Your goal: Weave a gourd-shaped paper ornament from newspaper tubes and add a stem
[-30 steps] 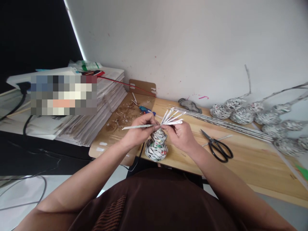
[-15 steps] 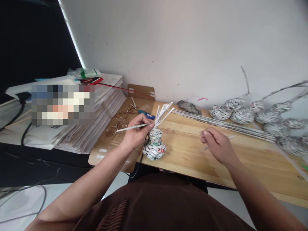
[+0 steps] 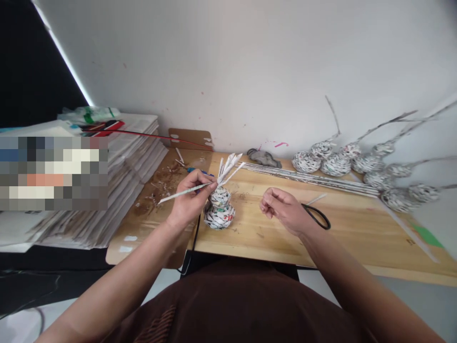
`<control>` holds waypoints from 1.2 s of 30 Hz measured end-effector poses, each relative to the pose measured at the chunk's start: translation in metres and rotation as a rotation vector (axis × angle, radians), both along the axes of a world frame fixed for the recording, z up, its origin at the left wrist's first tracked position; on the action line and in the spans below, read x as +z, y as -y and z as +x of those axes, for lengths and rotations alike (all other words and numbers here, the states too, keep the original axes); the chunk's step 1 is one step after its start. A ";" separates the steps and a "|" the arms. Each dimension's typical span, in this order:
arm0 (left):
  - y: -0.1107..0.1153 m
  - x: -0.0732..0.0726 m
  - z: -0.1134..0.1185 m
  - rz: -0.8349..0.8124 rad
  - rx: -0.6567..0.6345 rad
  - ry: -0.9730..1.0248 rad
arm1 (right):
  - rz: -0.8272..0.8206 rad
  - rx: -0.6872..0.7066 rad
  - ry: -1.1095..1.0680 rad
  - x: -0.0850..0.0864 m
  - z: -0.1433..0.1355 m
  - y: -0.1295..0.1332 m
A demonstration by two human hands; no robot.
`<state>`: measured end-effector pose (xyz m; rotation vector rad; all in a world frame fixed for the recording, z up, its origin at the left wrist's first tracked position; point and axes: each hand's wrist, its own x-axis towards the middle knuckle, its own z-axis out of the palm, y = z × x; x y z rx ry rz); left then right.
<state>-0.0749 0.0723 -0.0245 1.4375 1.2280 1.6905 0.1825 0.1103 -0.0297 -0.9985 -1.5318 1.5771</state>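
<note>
One woven paper gourd [image 3: 219,213], near side of the worktop [image 3: 253,244], left of centre. My left grip [image 3: 191,200] pinches a paper strip [image 3: 183,193] at its neck; right grip [image 3: 280,208] curled, contents unclear. Probably light, stiffish, crushable; hold the neck.

Right hand [image 3: 282,209]: one second ago at the strips [image 3: 228,166]; half a second ago well apart, over the scissors [image 3: 327,219]; now come back part way, fingers curled, at the gourd's [image 3: 219,216] 3 o'clock. One black scissor loop now shows beyond the wrist. Strips: formerly fanned towards 2 o'clock, now bunched nearer 1 o'clock. Glue gun [image 3: 193,170]: now mostly hidden behind the left hand [image 3: 189,200].
</note>
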 end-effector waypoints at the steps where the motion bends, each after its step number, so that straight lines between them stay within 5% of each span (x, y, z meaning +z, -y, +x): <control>1: -0.002 0.000 0.000 -0.013 -0.008 0.008 | 0.028 0.012 0.018 0.000 -0.001 0.000; 11: -0.035 0.002 0.013 -0.026 -0.150 -0.038 | 0.179 -0.154 0.161 -0.010 0.020 -0.008; 17: -0.057 -0.004 0.020 0.025 -0.145 -0.088 | 0.289 -0.234 0.337 -0.007 0.007 -0.018; 25: -0.061 -0.012 0.008 0.077 -0.075 -0.021 | 0.266 -0.099 0.236 0.000 -0.021 -0.033; 36: -0.059 -0.022 0.006 -0.072 -0.231 0.177 | 0.154 -0.213 0.049 0.012 -0.043 -0.024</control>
